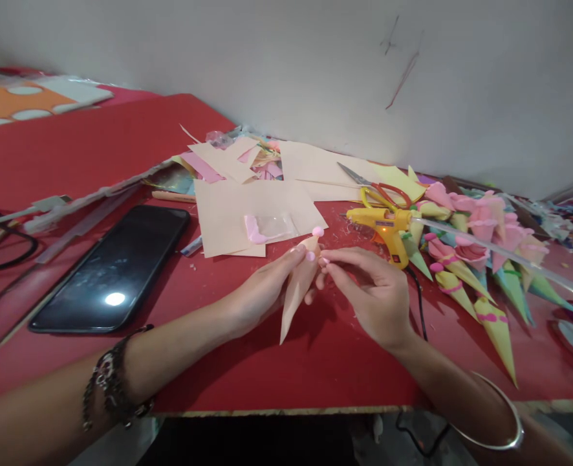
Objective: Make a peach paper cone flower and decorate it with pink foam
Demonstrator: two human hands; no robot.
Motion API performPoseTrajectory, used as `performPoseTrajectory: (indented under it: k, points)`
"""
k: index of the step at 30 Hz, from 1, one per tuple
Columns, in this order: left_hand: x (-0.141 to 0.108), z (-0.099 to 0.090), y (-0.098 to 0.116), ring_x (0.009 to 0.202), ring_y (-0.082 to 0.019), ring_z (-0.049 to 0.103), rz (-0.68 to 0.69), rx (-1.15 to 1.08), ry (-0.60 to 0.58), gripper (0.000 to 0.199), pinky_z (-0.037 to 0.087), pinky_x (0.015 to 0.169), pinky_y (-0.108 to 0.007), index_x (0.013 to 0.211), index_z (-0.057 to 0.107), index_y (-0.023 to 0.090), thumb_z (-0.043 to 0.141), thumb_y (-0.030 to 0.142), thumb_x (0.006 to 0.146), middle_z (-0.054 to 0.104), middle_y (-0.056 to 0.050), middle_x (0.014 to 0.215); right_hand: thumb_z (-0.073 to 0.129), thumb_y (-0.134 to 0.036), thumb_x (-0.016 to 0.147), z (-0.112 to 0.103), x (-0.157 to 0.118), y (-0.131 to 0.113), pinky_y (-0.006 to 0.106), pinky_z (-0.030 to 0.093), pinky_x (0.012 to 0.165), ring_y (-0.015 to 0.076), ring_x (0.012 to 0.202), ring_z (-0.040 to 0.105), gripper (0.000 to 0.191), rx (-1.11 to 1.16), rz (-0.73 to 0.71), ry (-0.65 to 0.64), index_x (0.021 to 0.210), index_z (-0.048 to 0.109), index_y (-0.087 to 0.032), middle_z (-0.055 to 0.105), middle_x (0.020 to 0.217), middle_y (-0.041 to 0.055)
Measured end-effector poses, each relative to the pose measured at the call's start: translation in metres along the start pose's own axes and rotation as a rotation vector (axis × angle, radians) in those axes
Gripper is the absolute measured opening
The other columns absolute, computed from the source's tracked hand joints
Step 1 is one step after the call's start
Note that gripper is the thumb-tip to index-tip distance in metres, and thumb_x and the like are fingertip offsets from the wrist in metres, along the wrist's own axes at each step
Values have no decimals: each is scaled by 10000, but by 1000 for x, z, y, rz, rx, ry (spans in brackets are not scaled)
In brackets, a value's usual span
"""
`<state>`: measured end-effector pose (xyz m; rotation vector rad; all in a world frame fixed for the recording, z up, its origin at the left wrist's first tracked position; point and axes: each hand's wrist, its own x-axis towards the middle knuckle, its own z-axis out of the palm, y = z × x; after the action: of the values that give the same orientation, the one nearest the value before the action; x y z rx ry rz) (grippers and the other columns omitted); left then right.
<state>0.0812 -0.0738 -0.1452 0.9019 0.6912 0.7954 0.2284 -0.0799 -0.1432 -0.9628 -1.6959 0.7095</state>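
My left hand point(267, 291) is closed around a cream paper cone point(296, 291), whose narrow tip points down toward the table's front edge. A pink dot sits on the cone's side and a pink round piece point(318, 232) on its top end. My right hand point(376, 291) pinches a small pink piece point(324, 261) against the cone's upper right side. Behind my hands, a clear plastic bag point(274, 226) with pink material in it lies on cream paper sheets point(228, 210). Right of them rests a yellow glue gun point(383, 226) with a long clear glue stick.
Orange-handled scissors point(376, 188) lie behind the glue gun. Several finished paper cones point(497, 330) and pink flowers point(485, 213) are heaped at the right. A black phone point(116, 272) lies at the left, near cables point(5, 226). Paper scraps point(223, 162) are piled by the wall.
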Motion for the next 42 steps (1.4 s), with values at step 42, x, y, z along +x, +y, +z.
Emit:
performPoseTrajectory:
  k: [42]
  points:
    - [-3, -1, 1, 611, -107, 452, 60, 178, -23, 291, 372, 629, -254, 839, 503, 164, 360, 418, 855, 501, 9, 682, 554, -164, 753, 0, 2, 6, 282, 522, 653, 101, 679, 578, 73, 218, 195, -140, 791, 604, -202, 486, 853, 5]
